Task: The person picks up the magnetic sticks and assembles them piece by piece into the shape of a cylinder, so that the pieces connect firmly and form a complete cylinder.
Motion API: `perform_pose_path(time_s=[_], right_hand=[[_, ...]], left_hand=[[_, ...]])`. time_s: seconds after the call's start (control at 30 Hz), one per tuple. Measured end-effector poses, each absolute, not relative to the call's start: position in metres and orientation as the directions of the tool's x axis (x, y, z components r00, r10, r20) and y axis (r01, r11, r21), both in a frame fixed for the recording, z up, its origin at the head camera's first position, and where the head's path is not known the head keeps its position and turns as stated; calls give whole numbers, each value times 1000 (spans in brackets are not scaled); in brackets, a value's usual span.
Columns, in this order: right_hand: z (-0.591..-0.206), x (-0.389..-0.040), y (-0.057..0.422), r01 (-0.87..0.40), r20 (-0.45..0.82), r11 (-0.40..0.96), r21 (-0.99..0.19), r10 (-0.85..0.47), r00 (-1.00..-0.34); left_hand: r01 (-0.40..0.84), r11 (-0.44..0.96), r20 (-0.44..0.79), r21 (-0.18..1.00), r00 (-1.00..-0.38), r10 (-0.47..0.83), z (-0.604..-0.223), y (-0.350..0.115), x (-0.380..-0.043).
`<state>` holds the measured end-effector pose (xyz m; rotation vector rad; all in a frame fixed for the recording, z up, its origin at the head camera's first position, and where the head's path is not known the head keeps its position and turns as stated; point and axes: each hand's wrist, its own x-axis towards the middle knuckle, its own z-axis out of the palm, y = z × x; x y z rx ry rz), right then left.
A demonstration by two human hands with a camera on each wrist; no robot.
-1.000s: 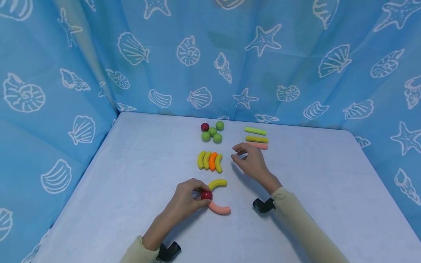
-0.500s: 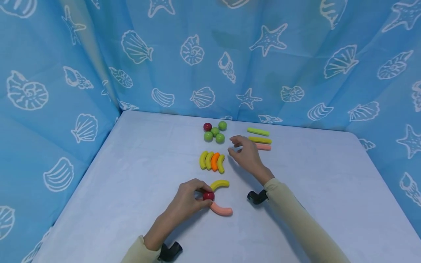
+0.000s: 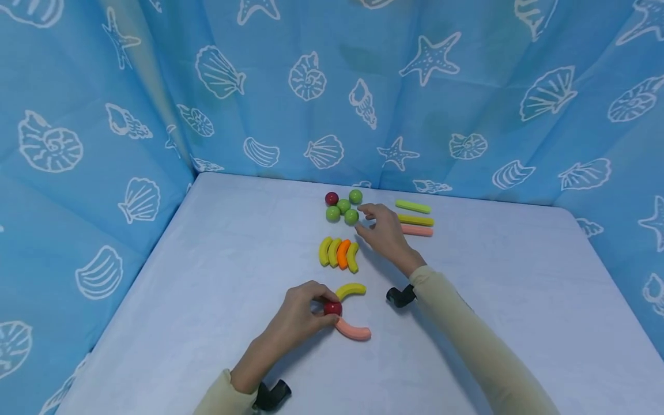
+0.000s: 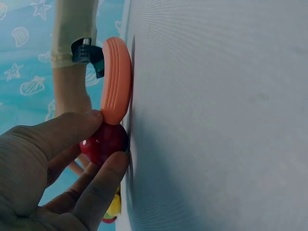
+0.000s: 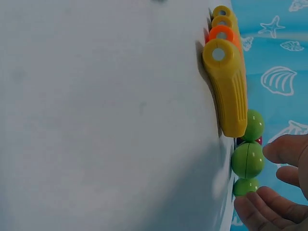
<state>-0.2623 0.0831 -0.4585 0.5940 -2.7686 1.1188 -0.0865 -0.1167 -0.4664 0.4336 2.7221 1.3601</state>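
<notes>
My left hand (image 3: pixel 303 314) pinches a red ball (image 3: pixel 332 309) between thumb and fingers at the front of the table. A curved yellow stick (image 3: pixel 351 289) and a curved pink stick (image 3: pixel 355 331) spread from that ball to the right. In the left wrist view the pink stick (image 4: pixel 117 82) touches the red ball (image 4: pixel 105 143). My right hand (image 3: pixel 385 231) reaches toward the nearest green ball (image 3: pixel 351 217), thumb and fingers parted beside it. The right wrist view has a gap between those fingertips and the green ball (image 5: pixel 248 160).
Several green balls (image 3: pixel 333 214) and a dark red ball (image 3: pixel 331 199) cluster at the back. Curved yellow sticks and an orange one (image 3: pixel 344 254) lie side by side before them. Straight sticks in green (image 3: pixel 412 206), yellow (image 3: pixel 417 220) and pink (image 3: pixel 417 230) lie right of the balls.
My right hand has moved left and farther back, from beside the straight sticks to the green balls. My left hand keeps its pinch on the red ball. The whole view has shifted slightly.
</notes>
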Motion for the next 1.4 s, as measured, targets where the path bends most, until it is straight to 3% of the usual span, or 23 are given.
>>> perform_pose_path(time_s=[0.7,1.4], right_hand=[[-459,-276,73,-400,188,713,-576,-361,-913],[-451,-262,92,-459,271,655,-600,-374,-887]], left_hand=[[249,559,97,791,-953,288,-466,-109,-84],[237,558,88,795,-956,281,-464,-115,-84]])
